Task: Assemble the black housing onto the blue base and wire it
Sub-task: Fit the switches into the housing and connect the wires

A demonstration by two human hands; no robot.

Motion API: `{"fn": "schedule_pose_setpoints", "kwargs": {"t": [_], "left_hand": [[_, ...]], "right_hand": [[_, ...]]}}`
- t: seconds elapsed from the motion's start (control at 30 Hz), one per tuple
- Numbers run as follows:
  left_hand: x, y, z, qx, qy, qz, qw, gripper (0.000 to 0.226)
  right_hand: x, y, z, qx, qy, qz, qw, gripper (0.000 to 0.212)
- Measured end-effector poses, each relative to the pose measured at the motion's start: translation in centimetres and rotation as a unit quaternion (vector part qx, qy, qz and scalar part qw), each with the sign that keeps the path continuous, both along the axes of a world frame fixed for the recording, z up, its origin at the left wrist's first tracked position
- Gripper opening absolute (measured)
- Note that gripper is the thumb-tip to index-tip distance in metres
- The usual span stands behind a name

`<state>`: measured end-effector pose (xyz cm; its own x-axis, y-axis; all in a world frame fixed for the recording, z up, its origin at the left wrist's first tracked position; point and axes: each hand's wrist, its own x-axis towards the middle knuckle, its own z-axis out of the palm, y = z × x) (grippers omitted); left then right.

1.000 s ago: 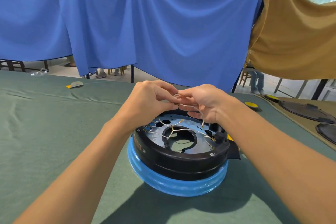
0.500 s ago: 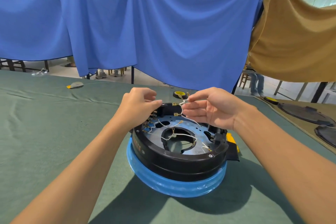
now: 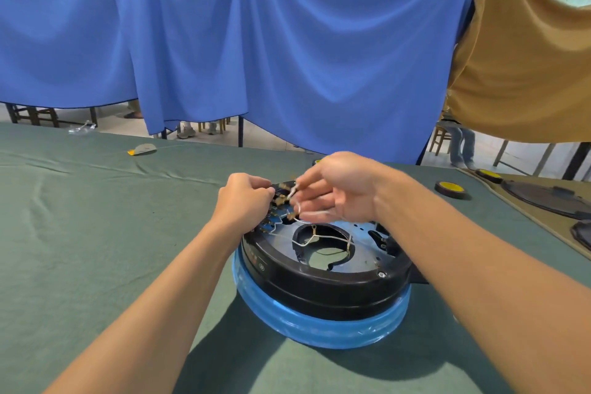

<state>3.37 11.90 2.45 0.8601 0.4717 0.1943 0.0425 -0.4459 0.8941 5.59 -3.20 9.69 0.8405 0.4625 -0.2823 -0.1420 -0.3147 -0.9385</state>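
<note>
- The round black plastic housing point(image 3: 319, 281) already sits on top of the blue ring base point(image 3: 319, 328). Both lie on the green table cloth point(image 3: 96, 233), right in front of you.
- So the step in hand looks like the wiring. Thin white wires point(image 3: 315, 238) loop over the big hole in the middle of the housing.
- Your right hand point(image 3: 339, 192) is above the far edge of the housing. It pinches the end of one white wire between thumb and finger.
- Your left hand point(image 3: 243, 201) is at the far left edge of the housing. Its fingers are curled tight by the small brass tabs point(image 3: 280, 200). I cannot tell if it holds anything.
- Next, I think you must push that wire end onto the right brass tab. Line it up straight and go slow.
- A black disc with a yellow top point(image 3: 451, 189) lies well to the right of the housing.
</note>
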Motion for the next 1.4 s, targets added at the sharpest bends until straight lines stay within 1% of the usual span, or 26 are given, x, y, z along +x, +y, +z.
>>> {"fn": "schedule_pose_setpoints", "kwargs": {"t": [0.07,0.17,0.27,0.4,0.5,0.6,0.8,0.9,1.23,1.4], "left_hand": [[-0.1,0.0,0.0,-0.004,0.003,0.003,1.000,0.027],[-0.1,0.0,-0.2,-0.009,-0.001,0.009,1.000,0.027],[-0.2,0.0,-0.2,-0.010,0.000,0.012,1.000,0.027],[-0.3,-0.1,-0.1,-0.020,0.003,0.009,1.000,0.028],[-0.3,-0.1,-0.2,-0.030,0.001,0.009,1.000,0.027],[-0.4,-0.1,-0.2,-0.028,-0.004,0.011,1.000,0.027],[-0.4,-0.3,-0.1,-0.028,-0.005,0.008,1.000,0.028],[-0.3,-0.2,-0.1,-0.027,-0.005,0.011,1.000,0.027],[-0.3,-0.3,0.0,-0.039,0.002,0.008,0.999,0.026],[-0.3,-0.3,0.0,-0.042,-0.002,0.014,0.999,0.023]], "right_hand": [[0.0,1.0,-1.0,-0.066,-0.027,-0.013,0.997,0.009],[0.5,2.0,-2.4,-0.126,-0.071,-0.031,0.989,0.009],[1.0,2.4,-3.5,-0.130,-0.084,-0.046,0.987,0.009],[1.4,2.6,-3.4,-0.135,-0.045,-0.064,0.988,0.005],[2.0,3.0,-3.3,-0.159,-0.069,-0.066,0.983,0.005],[2.5,3.5,-3.5,-0.162,-0.076,-0.064,0.982,0.006],[2.8,3.3,-3.6,-0.145,-0.008,-0.059,0.988,0.010],[3.1,3.0,-3.8,-0.138,0.010,-0.055,0.989,0.010],[3.2,2.9,-4.3,-0.124,-0.016,-0.048,0.991,0.009],[3.2,2.8,-4.3,-0.110,-0.012,-0.047,0.993,0.012]]}}
